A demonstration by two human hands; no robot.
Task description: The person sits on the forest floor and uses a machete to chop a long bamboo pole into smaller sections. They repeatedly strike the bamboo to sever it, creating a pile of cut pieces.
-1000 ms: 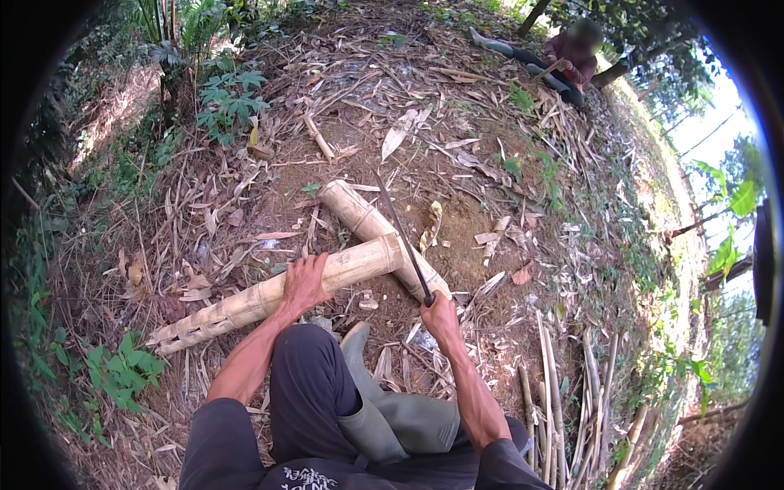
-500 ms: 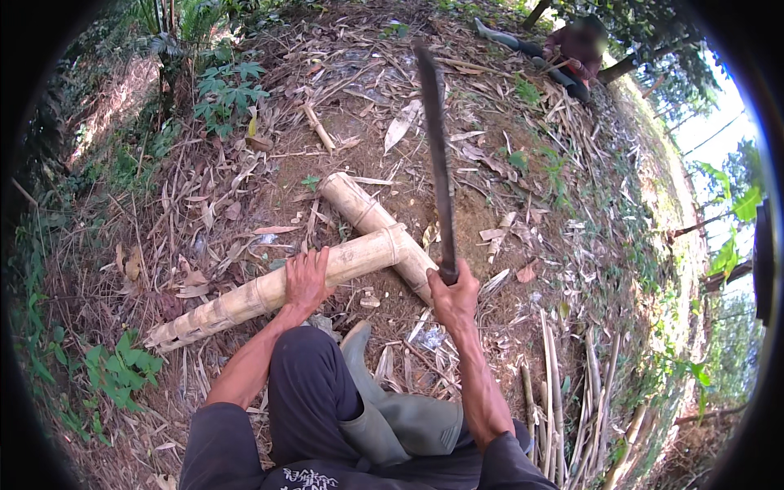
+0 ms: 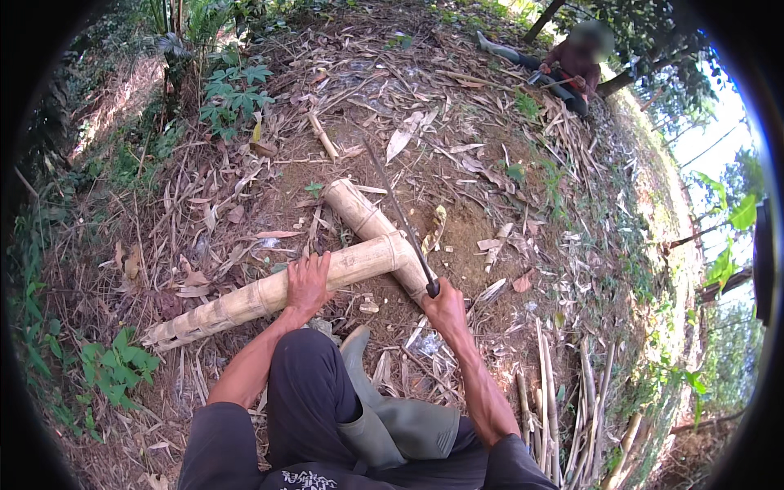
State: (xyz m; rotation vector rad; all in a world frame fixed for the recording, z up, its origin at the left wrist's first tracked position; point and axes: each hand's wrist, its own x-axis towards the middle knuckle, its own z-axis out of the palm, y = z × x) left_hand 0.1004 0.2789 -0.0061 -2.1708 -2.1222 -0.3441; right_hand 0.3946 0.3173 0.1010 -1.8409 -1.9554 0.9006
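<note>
My left hand [image 3: 308,283] is closed over the top of a thick pale bamboo pole [image 3: 253,300], pressing it down. The pole slants from the lower left to the middle, its right end resting across a second, shorter bamboo section [image 3: 359,211] lying on the ground. In my right hand [image 3: 445,307] is the handle of a machete [image 3: 400,214]. Its long dark blade is seen nearly edge-on, pointing up and left and passing close by the pole's right end. Whether the blade touches the bamboo I cannot tell. A curled pale yellow sliver [image 3: 439,227] shows just right of the blade.
My bent legs and green rubber boots [image 3: 412,423] are just below the bamboo. Thin split bamboo strips [image 3: 549,400] lie at the lower right. Another person [image 3: 567,73] sits at the upper right, holding a stick-like thing. Dry leaves and green plants [image 3: 118,367] surround the spot.
The machete blade has swung down and left, turning from broadside to nearly edge-on. My right hand has shifted slightly left and down. My left hand keeps its place on the pole.
</note>
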